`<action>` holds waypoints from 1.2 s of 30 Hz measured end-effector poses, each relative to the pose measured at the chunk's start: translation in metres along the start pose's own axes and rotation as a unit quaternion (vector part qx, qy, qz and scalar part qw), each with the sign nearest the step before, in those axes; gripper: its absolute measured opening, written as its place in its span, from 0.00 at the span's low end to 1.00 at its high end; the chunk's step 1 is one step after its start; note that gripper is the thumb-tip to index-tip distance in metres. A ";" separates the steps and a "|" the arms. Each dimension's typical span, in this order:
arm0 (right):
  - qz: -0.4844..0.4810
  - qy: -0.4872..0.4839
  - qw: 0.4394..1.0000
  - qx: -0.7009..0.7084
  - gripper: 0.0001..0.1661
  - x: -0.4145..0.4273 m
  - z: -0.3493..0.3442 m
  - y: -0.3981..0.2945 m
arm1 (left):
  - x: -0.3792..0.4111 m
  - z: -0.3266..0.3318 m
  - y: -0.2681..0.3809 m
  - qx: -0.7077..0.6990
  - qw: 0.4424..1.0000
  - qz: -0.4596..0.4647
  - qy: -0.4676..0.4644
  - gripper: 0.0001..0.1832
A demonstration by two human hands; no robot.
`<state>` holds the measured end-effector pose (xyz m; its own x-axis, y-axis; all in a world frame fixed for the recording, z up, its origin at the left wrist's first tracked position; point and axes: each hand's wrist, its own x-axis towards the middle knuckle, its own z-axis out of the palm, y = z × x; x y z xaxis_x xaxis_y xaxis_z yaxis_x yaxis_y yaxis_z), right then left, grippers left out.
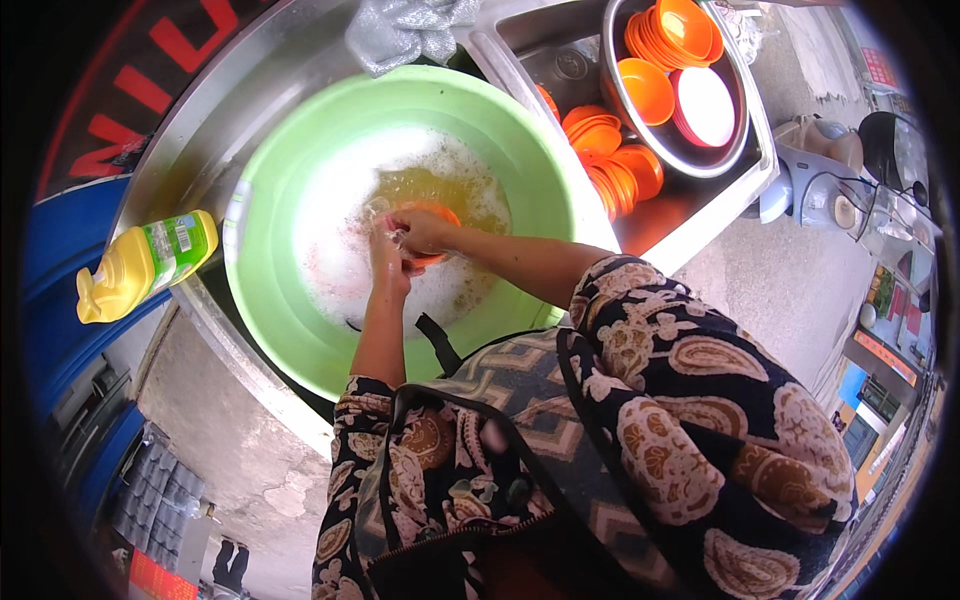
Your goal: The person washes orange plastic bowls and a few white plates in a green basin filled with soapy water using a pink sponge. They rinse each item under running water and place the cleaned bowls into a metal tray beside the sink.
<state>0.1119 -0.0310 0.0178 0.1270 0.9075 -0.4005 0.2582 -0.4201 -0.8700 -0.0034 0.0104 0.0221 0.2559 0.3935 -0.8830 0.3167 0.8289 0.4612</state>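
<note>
A large green plastic basin (277,172) holds sudsy, yellowish water in the middle of the view. Over the suds my left hand (388,255) and my right hand (424,231) meet at an orange bowl (444,213). The right hand is closed on the bowl, whose rim shows behind and below the fingers. My left hand touches its near left side; foam and the other hand cover the fingers, so its grip is unclear. Something thin and pale, perhaps a cloth or scrubber, shows between the hands.
A metal sink (701,236) at the right holds stacked orange bowls (592,133) and a steel bowl (609,90) with more orange bowls and white dishes (705,106). A yellow detergent bottle (150,262) lies left of the basin. Silvery bubble wrap (409,30) lies behind it.
</note>
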 end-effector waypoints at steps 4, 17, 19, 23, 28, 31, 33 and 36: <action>-0.061 -0.178 0.925 -0.331 0.16 -0.006 -0.028 0.023 | 0.014 -0.021 -0.012 0.018 0.982 0.183 0.036 0.24; -0.221 0.104 0.940 -0.240 0.37 -0.030 -0.007 -0.004 | -0.026 -0.024 0.000 0.015 0.997 0.008 -0.079 0.23; -0.329 0.062 0.857 -0.392 0.37 -0.039 -0.020 -0.009 | -0.034 -0.034 0.008 0.065 0.991 0.048 -0.106 0.25; -0.437 0.000 0.790 -0.430 0.24 -0.026 -0.045 -0.029 | -0.034 -0.035 0.028 0.170 0.970 0.090 -0.146 0.30; -0.255 -0.004 0.916 -0.310 0.19 -0.001 -0.053 -0.040 | -0.032 -0.020 0.054 0.258 0.926 0.232 -0.148 0.11; -0.179 0.134 0.952 -0.211 0.20 -0.009 -0.047 -0.028 | -0.040 -0.007 0.058 0.231 0.936 0.252 -0.088 0.15; -0.052 0.189 0.980 -0.030 0.16 -0.022 -0.040 -0.017 | -0.044 0.003 0.053 0.189 0.941 0.282 -0.002 0.21; 0.121 0.208 0.906 0.348 0.11 -0.031 -0.012 -0.013 | -0.038 0.019 0.048 0.004 0.950 0.290 0.118 0.25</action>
<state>0.1164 -0.0537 0.0452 0.4861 0.6471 -0.5874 -0.4745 -0.3690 -0.7992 0.0197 0.0275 0.0800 0.1771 0.8624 -0.4743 0.1916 0.4425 0.8761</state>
